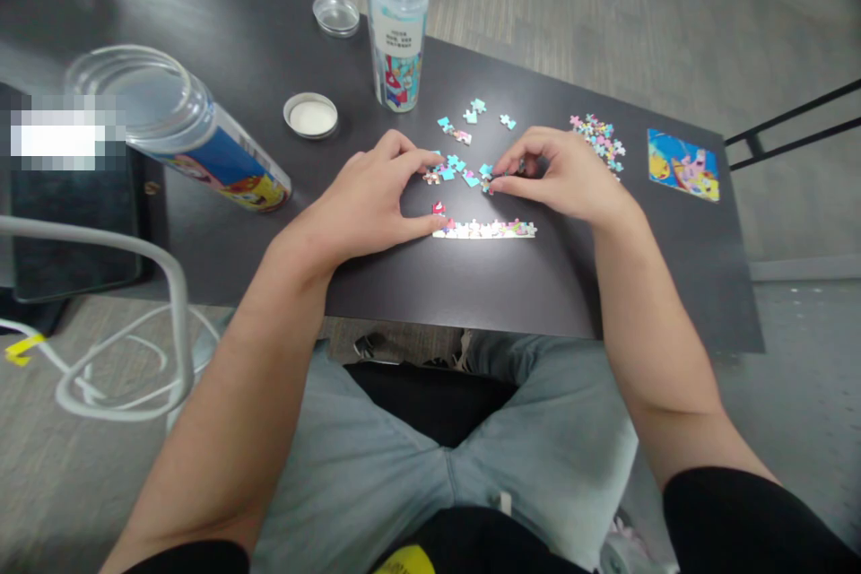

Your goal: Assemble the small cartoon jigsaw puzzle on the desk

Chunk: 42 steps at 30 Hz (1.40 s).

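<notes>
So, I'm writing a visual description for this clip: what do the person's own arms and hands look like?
The left sleeve and right sleeve are black and short, leaving the forearms bare. The left hand and right hand show no gloves, rings or watch.

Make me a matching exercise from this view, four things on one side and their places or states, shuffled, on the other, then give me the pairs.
Things
1. Left hand
2. Pile of puzzle pieces
3. Picture card
4. Joined row of puzzle pieces

Places and states
A. Lying flat near the right end of the table
B. In a straight line, nearest the person's lap
C. Thumb at the left end of the row, fingers spread away from it
D. Heaped just right of the right hand

Pairs
1-C, 2-D, 3-A, 4-B
</notes>
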{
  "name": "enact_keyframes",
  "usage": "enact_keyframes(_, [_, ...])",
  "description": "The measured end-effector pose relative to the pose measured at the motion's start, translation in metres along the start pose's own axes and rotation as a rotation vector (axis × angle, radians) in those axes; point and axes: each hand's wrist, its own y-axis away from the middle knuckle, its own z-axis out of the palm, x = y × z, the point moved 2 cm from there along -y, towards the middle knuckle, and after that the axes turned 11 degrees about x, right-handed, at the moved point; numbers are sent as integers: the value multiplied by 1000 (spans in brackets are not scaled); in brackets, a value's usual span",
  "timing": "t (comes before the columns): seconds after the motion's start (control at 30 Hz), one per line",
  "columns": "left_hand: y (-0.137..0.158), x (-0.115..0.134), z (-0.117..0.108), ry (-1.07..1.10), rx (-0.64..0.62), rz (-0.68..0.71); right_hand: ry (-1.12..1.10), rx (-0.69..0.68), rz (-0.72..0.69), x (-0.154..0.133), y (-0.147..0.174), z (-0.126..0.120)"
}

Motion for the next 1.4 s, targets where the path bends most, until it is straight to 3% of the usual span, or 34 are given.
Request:
enact_keyframes(0.27, [0,3,3,-38,37,31,108,-46,-44,-2,2,-3])
enact_keyframes(0.43, [2,6,6,-101,32,122,111,-69,-31,0,4,-12])
enact_keyframes(0.67, [1,22,23,-169,11,212,-170,-69,100,-24,4,4])
enact_keyframes(0.87, [-3,22,35,-232,60,202,-294,-14,64,-38,3,19])
enact_keyframes(1.2, [-12,-5,12,-37,187,33,-208,-47,76,-45,-2,63])
enact_keyframes(1.4, [-5,-2,3,3,103,26,-202,-37,88,-43,0,68])
